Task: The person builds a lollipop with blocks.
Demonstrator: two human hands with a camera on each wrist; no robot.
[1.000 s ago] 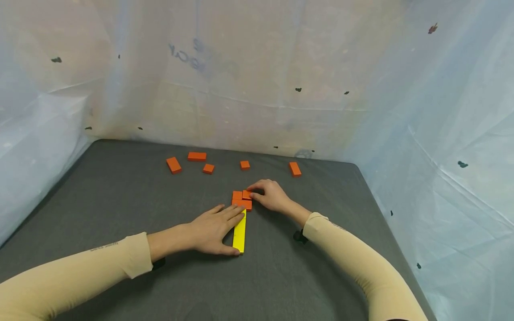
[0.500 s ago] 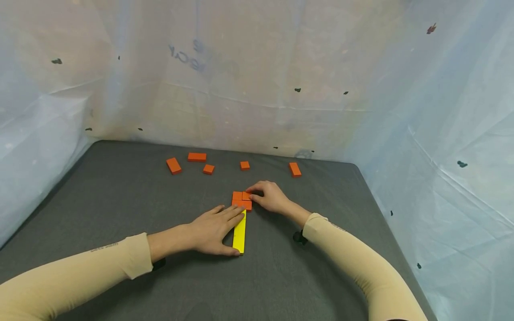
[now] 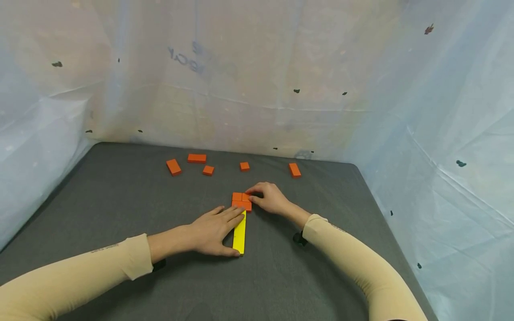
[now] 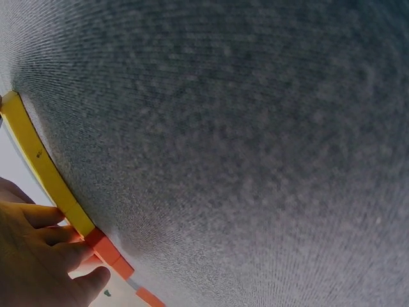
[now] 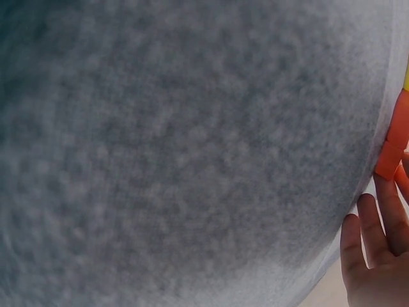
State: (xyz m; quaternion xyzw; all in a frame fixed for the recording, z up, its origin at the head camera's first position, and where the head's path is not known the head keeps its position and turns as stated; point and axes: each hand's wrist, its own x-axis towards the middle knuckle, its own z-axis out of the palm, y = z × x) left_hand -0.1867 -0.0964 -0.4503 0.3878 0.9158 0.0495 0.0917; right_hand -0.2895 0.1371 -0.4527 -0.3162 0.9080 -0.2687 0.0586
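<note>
In the head view a long yellow bar (image 3: 239, 234) lies lengthwise near the middle of the table. Against its far end sits an orange rectangular block (image 3: 247, 206), and beyond that are two small orange square blocks, the left one (image 3: 237, 196) and the right one (image 3: 245, 197). My left hand (image 3: 210, 232) is spread over the bar, thumb at the near end, straight fingertips by the rectangular block. My right hand (image 3: 271, 199) pinches the right square block between thumb and index finger. The right wrist view shows a fingertip at the square block's (image 5: 388, 160) outer edge.
Farther back on the grey table (image 3: 132, 191) lie loose orange blocks: two rectangular blocks (image 3: 174, 167) and a small square block (image 3: 208, 170) at left, another square block (image 3: 244, 166) mid-table, a rectangular block (image 3: 295, 170) at right. Plastic sheeting (image 3: 249, 67) surrounds the table's back and sides.
The right square block has shifted slightly toward me with my right fingers and now lines up with its neighbour against the rectangular block. My left hand has stayed in place.
</note>
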